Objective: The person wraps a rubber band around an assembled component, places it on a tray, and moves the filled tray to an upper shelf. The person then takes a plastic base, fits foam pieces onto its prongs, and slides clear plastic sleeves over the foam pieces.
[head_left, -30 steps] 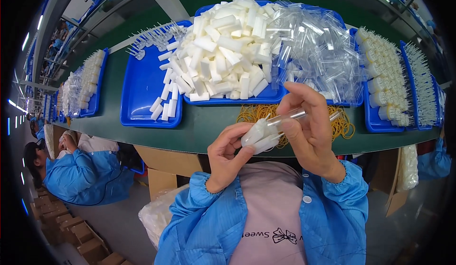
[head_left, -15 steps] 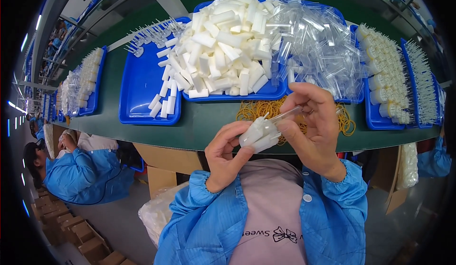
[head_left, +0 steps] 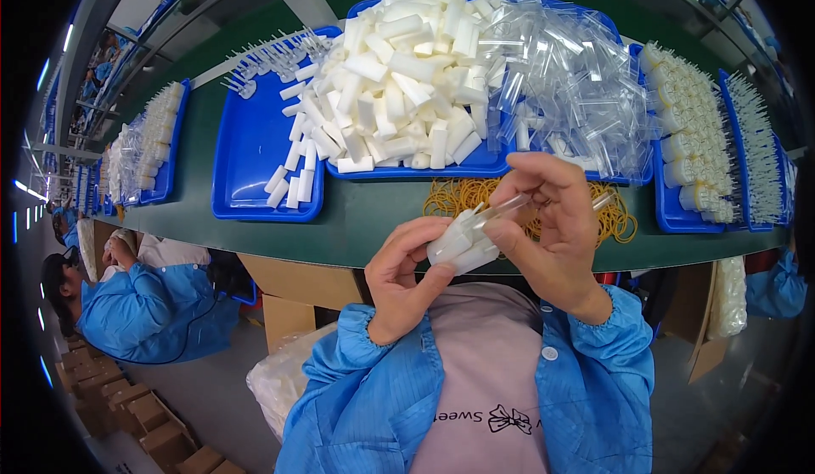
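Over the table's near edge, my left hand grips a small bundle of white plastic parts, thumb on one side and fingers on the other. Thin stems stick up from the bundle's top. My right hand pinches a clear plastic tube between thumb and fingers. The tube lies slanted, its lower end at the stems; whether it surrounds a stem I cannot tell. A second clear tube end pokes out behind the right hand; whether the palm holds it is hidden.
Yellow rubber bands lie beyond my hands. Blue trays hold piled white foam-like pieces, clear tubes and, left, stemmed white parts. Banded white bundles fill a right tray. A co-worker sits at left.
My right hand has shifted slightly left, bringing the clear tube further over the bundle's stems. The second tube end shows more now. My left hand stays nearly still.
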The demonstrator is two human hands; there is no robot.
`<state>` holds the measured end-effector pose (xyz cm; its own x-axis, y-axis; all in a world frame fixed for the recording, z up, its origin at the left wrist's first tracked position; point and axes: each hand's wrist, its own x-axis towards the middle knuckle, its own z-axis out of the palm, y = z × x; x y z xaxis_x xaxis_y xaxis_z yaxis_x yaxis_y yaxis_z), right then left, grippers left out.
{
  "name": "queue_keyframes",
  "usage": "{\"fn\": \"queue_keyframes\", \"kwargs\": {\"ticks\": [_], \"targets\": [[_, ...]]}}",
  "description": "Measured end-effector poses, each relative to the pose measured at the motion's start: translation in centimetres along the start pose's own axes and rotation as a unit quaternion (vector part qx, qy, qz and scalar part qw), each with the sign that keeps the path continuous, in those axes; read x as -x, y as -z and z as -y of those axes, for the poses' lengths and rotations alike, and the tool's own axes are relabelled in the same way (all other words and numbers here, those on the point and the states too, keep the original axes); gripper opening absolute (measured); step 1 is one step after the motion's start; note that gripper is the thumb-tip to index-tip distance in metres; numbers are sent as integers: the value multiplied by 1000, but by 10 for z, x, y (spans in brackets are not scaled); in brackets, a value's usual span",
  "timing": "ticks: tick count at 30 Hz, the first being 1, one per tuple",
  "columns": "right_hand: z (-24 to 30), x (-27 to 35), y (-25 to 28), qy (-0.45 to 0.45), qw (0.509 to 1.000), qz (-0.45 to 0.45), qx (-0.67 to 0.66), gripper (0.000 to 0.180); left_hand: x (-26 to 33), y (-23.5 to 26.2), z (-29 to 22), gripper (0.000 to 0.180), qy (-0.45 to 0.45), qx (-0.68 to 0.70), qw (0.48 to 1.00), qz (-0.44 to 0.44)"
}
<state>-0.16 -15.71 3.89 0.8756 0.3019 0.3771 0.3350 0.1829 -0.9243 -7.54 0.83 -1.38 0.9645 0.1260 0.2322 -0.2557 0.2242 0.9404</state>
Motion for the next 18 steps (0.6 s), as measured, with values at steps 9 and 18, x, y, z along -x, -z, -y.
{"fn": "queue_keyframes", "kwargs": {"ticks": [9, 18], "targets": [[11, -2, 12, 23, 976, 111, 186, 36, -2, 9, 1, 38, -84, -182, 979, -31], [13, 4, 25, -100, 984, 91, 118, 42, -5, 4, -11, 36, -138, -285, 949, -1]]}}
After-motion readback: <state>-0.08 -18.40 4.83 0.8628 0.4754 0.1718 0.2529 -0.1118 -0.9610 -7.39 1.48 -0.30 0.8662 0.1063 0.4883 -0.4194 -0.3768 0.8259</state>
